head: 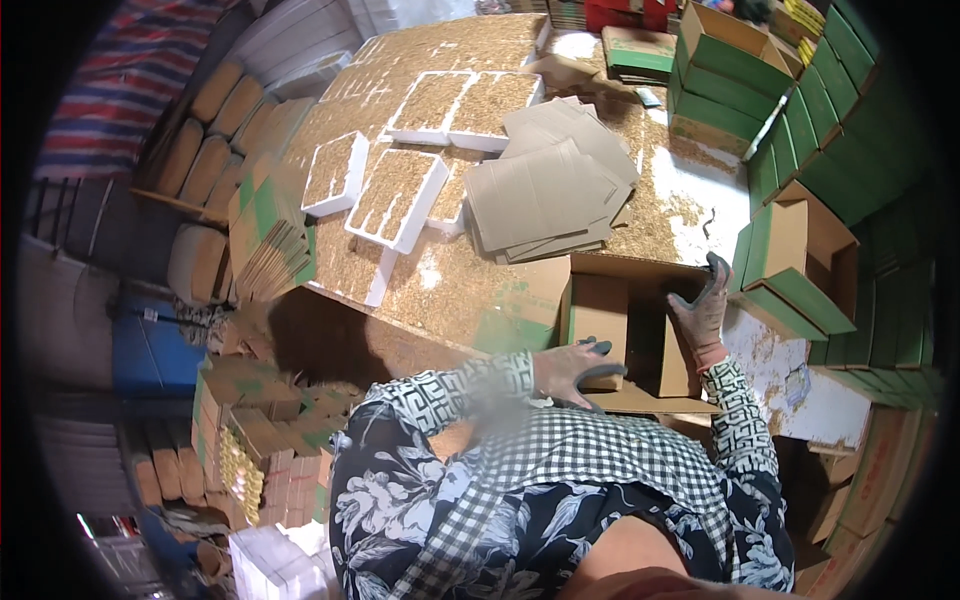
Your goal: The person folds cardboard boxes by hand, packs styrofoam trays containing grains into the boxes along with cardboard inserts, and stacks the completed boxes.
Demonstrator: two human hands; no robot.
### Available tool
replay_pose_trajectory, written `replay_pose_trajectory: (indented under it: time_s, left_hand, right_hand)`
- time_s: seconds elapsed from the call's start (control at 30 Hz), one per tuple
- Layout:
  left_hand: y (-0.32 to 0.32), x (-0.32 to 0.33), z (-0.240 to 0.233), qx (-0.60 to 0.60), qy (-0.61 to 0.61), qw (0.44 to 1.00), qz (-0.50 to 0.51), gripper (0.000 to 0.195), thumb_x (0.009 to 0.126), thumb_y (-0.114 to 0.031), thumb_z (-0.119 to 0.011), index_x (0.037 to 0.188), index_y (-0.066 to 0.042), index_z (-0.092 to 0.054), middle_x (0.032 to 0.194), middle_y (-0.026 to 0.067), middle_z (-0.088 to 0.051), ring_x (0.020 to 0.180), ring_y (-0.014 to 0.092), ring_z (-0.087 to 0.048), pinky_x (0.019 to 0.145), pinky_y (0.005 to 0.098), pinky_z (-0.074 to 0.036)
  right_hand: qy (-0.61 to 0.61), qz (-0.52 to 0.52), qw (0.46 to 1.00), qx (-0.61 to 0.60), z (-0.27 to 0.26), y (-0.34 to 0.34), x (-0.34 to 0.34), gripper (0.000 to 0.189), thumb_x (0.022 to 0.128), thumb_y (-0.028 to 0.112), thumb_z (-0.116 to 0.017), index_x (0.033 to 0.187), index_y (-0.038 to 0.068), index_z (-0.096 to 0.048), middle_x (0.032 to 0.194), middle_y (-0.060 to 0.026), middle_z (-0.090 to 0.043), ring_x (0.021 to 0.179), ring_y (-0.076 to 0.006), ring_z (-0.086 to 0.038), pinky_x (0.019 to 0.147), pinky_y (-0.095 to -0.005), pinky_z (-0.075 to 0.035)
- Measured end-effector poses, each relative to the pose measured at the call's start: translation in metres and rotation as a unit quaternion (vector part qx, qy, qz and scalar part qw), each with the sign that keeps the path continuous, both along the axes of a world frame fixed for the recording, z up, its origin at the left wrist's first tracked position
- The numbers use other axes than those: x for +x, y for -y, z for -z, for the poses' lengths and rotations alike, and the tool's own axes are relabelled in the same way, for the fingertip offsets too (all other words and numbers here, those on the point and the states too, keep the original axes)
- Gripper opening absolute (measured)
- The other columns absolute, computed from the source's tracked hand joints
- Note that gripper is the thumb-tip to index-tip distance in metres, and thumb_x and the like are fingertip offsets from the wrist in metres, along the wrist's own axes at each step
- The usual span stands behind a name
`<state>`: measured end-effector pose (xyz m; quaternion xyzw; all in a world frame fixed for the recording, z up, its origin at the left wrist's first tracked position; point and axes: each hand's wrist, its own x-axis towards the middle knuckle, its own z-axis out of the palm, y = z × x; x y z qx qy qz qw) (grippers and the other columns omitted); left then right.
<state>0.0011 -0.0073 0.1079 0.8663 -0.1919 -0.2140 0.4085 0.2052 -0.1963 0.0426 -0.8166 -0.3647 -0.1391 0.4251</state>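
Observation:
Right in front of me lies an opened cardboard box (630,262), its long flaps spread and a dark gap showing between two inner flaps. My left hand (574,373), in a work glove with dark fingertips, is over the box's near left corner by the left inner flap (598,322). Its thumb and fingers are apart. At the right side, my right hand (701,311) wears a matching glove and spreads over the right inner flap (677,360), fingers toward the far right corner. Whether either palm presses on the cardboard is hard to tell. Neither hand holds anything.
Flat cardboard sheets (551,191) lie beyond the box, near white foam trays (397,195) filled with husk-like material. An open green carton (787,259) stands to the right, before stacked green cartons (885,142). Folded cartons (270,240) lean at the table's left edge.

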Motion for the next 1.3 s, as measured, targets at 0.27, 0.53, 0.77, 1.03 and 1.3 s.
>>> replay_pose_trajectory:
  time_s: [0.27,0.53,0.77,1.03,1.3]
  left_hand:
    - [-0.063,-0.014,0.054,-0.081,-0.059,0.851,-0.515,0.06,0.075,-0.038,-0.069,0.121,-0.008,-0.045,0.12,0.014,-0.052,0.115,0.028,-0.047,0.097,0.043,-0.039]
    - [-0.079,-0.051,0.076,-0.553,-0.106,0.746,-0.356,0.095,0.079,-0.069,-0.048,0.144,-0.006,-0.02,0.147,0.0118,-0.027,0.135,0.022,-0.028,0.111,0.0372,-0.021]
    - [-0.065,0.014,0.109,-0.075,0.014,0.795,-0.602,0.052,0.085,-0.028,-0.058,0.127,-0.002,-0.043,0.115,0.0222,-0.057,0.108,0.034,-0.055,0.097,0.0376,-0.039]
    - [-0.252,-0.03,0.181,-0.51,0.055,0.479,-0.712,0.057,0.09,-0.05,-0.045,0.136,-0.016,-0.041,0.124,0.0056,-0.049,0.11,0.017,-0.047,0.09,0.0308,-0.039]
    - [-0.361,-0.057,0.181,-0.628,0.098,0.288,-0.717,0.056,0.084,-0.037,-0.059,0.128,-0.006,-0.043,0.125,0.0172,-0.05,0.113,0.035,-0.05,0.08,0.0508,-0.052]
  right_hand:
    - [-0.072,-0.354,0.918,-0.165,-0.043,0.054,-0.039,0.062,0.07,0.021,-0.071,0.126,0.008,-0.047,0.13,-0.0153,-0.044,0.124,-0.0355,-0.037,0.108,-0.0486,-0.023]
    - [-0.28,-0.229,0.932,-0.04,-0.036,0.051,0.001,0.046,0.076,0.02,-0.07,0.119,0.011,-0.056,0.127,-0.0141,-0.049,0.115,-0.0315,-0.048,0.096,-0.044,-0.04]
    - [-0.673,-0.131,0.707,0.175,0.094,0.052,0.021,0.033,0.096,0.027,-0.046,0.118,0.004,-0.053,0.107,-0.0063,-0.058,0.095,-0.0143,-0.055,0.085,-0.0298,-0.047]
    - [-0.048,0.109,0.926,-0.357,-0.01,-0.028,-0.047,0.077,0.072,0.029,-0.074,0.137,0.012,-0.035,0.125,-0.0273,-0.041,0.117,-0.0418,-0.042,0.098,-0.0452,-0.038]
    - [-0.075,0.096,0.948,-0.295,-0.02,-0.043,-0.052,0.071,0.069,0.024,-0.075,0.131,0.01,-0.042,0.121,-0.0234,-0.045,0.111,-0.0388,-0.048,0.091,-0.0436,-0.043]
